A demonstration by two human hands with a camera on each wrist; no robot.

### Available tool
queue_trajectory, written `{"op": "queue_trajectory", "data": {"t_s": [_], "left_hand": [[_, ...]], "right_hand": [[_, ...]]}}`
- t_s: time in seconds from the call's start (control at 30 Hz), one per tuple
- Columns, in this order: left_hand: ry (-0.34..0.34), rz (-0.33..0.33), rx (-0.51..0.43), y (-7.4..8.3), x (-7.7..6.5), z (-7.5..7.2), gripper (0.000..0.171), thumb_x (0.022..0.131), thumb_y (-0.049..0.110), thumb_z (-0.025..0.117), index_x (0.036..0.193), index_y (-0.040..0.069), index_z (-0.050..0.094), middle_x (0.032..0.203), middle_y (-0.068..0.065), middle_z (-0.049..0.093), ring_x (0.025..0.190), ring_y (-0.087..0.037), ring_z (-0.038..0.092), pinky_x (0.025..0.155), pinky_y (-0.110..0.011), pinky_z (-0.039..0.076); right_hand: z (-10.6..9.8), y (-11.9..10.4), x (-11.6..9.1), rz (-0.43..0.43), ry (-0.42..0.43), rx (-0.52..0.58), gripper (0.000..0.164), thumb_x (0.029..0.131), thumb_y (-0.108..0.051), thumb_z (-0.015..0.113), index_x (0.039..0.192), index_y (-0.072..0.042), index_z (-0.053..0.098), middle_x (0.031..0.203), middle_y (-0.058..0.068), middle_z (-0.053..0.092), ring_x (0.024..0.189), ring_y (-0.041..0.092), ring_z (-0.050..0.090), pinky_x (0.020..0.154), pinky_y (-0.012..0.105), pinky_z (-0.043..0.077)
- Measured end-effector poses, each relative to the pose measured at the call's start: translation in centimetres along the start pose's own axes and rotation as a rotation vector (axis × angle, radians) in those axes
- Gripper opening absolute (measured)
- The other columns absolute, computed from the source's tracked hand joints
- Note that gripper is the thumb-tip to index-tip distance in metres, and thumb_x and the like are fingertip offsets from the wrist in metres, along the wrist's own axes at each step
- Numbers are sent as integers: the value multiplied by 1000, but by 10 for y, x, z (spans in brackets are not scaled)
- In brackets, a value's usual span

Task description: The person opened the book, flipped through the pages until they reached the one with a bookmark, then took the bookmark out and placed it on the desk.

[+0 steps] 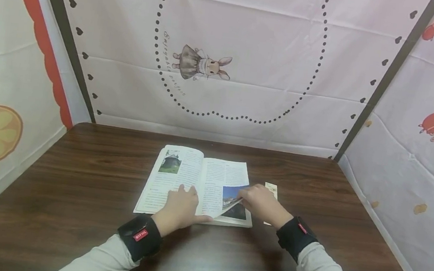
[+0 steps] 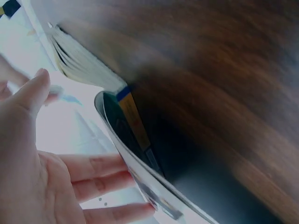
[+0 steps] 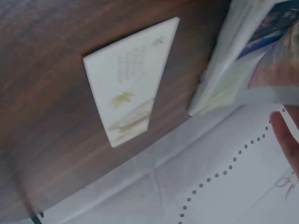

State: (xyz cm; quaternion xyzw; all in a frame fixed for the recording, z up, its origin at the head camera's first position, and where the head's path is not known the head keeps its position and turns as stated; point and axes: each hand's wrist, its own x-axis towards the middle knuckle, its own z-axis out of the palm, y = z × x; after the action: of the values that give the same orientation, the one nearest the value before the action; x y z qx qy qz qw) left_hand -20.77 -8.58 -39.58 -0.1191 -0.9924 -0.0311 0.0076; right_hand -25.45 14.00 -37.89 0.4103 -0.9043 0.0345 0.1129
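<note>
An open book [image 1: 221, 171] lies on the brown table, with text and a small photo on its left page. My left hand [image 1: 181, 205] rests on the left page near the spine, thumb stretched toward the right page. In the left wrist view, the fingers of that left hand [image 2: 42, 172] lie straight against the curved page. My right hand [image 1: 260, 198] pinches a right-hand page with a blue photo by its outer edge. That page's lower corner curls up, baring another dark photo underneath. Part of the right hand [image 3: 287, 135] is cut off in the right wrist view.
Right of the book lies a pale card like a bookmark [image 3: 131, 79], partly behind the right hand in the head view. The wooden table [image 1: 88, 170] meets printed cloth walls [image 1: 250, 59] at the back and both sides.
</note>
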Motion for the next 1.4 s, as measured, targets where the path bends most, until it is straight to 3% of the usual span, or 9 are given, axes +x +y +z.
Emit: {"op": "queue_trajectory", "data": {"t_s": [0.17, 0.37, 0.6, 0.77, 0.97, 1.07, 1.17, 1.27, 1.4], "left_hand": [[15, -23, 66, 7, 3, 2, 89, 71, 77, 55, 107, -4, 65, 104, -22, 62, 99, -40, 56, 86, -61, 44], [69, -4, 155, 16, 7, 3, 84, 75, 76, 51, 97, -2, 70, 100, -22, 66, 102, -47, 59, 88, -65, 42], [77, 4, 246, 21, 8, 3, 61, 83, 57, 58, 100, 0, 71, 109, -22, 67, 107, -46, 60, 91, -66, 40], [18, -18, 179, 19, 9, -2, 55, 82, 47, 63, 101, -3, 68, 107, -23, 67, 107, -45, 60, 91, -66, 41], [21, -27, 39, 10, 10, -3, 39, 84, 34, 61, 93, -4, 68, 92, -21, 67, 97, -44, 62, 88, -69, 40], [33, -35, -43, 5, 10, -4, 30, 85, 28, 58, 82, -1, 67, 80, -15, 65, 82, -37, 64, 84, -66, 43], [42, -67, -163, -2, 9, -6, 28, 85, 26, 55, 79, 0, 65, 69, -11, 62, 66, -27, 60, 77, -55, 48], [43, -92, -283, -8, 8, -8, 34, 88, 28, 52, 89, -3, 65, 66, -8, 59, 59, -20, 53, 63, -39, 47], [27, -102, -404, -16, 8, -11, 44, 95, 34, 44, 104, -4, 64, 68, -7, 59, 58, -18, 51, 53, -28, 38]], "right_hand": [[-8, -4, 1, -69, 147, -50, 16, 76, -4, 74, 90, -11, 70, 88, 1, 73, 82, 14, 68, 81, 33, 53], [-17, -10, 3, -159, 301, -113, 21, 75, -4, 75, 94, -11, 70, 102, 3, 73, 99, 18, 67, 86, 32, 51], [-18, -16, 9, -163, 347, -129, 27, 70, -8, 81, 95, -12, 72, 105, 2, 72, 104, 17, 66, 89, 31, 51], [-17, -16, 8, -137, 377, -126, 26, 72, -7, 80, 97, -12, 72, 108, 3, 71, 105, 19, 65, 89, 33, 51], [-14, -13, 4, -48, 458, -35, 47, 73, -5, 79, 117, -6, 64, 120, 10, 66, 109, 24, 63, 89, 38, 52], [-11, -12, 0, 35, 386, 8, 49, 75, -9, 77, 121, -5, 61, 121, 11, 65, 109, 25, 63, 89, 39, 52], [-5, -10, -5, 142, 194, 45, 45, 79, -16, 75, 121, -7, 61, 118, 10, 66, 107, 25, 64, 89, 40, 52], [4, -8, -9, 191, -23, 59, 41, 83, -26, 71, 119, -7, 62, 113, 9, 69, 100, 23, 67, 86, 38, 53], [15, -6, -13, 163, -190, 73, 48, 85, -38, 66, 119, -3, 62, 116, 13, 67, 100, 26, 67, 85, 38, 53]]}}
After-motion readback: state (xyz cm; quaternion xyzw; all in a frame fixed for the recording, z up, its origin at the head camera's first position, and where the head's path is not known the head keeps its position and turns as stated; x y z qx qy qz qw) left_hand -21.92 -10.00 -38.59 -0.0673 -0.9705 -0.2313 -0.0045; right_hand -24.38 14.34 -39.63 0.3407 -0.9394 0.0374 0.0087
